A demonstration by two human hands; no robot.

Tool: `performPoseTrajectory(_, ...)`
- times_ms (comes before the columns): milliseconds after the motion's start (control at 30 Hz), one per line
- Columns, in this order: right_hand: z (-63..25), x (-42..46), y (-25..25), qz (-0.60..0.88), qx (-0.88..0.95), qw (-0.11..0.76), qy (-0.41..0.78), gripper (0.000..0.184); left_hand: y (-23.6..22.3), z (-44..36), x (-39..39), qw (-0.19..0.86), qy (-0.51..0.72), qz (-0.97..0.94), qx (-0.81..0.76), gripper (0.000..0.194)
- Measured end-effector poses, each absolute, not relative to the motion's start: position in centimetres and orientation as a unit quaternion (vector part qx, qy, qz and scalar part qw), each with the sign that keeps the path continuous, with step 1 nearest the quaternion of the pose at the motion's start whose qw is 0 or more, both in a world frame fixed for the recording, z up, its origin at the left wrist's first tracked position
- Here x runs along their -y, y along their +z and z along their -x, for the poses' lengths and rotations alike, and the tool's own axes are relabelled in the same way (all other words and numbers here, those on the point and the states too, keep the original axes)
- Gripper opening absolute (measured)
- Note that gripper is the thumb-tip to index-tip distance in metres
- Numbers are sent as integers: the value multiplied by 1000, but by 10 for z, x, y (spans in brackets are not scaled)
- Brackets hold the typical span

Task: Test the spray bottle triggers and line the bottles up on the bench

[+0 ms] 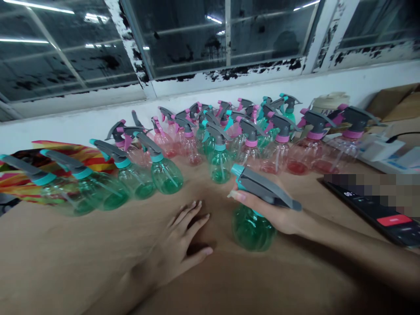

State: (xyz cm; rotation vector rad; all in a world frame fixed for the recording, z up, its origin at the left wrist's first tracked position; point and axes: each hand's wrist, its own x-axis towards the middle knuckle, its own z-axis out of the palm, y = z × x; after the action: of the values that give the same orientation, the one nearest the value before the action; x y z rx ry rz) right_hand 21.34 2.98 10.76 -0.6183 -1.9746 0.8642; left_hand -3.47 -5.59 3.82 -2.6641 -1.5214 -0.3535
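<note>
My right hand (278,215) is wrapped round the neck of a green spray bottle (252,232) with a grey and turquoise trigger head. The bottle is upright at the table's middle; whether its base touches the wood I cannot tell. My left hand (182,238) lies low over the table with its fingers spread, holding nothing, to the left of that bottle. Just beyond stands another green spray bottle (220,162). On the left are several more, such as a green spray bottle (166,175). Pink spray bottles (275,155) with pink-collared heads stand at the back.
A phone (370,210) lies on the table (82,253) at the right. Behind it are a white power adapter (382,146), a cardboard box (393,103) and a pale container (331,101). Colourful cloth (75,153) lies at the left, below the windows (223,35).
</note>
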Motion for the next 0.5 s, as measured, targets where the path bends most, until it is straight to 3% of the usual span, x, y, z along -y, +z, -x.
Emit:
performPoseTrajectory(233, -211, -20, 109, 241, 769, 431, 405, 12, 41, 34, 59, 37, -92, 873, 477, 62)
performPoseTrajectory(500, -214, -18, 102, 237, 787, 425, 380, 39, 38, 34, 62, 36, -93, 869, 484, 64)
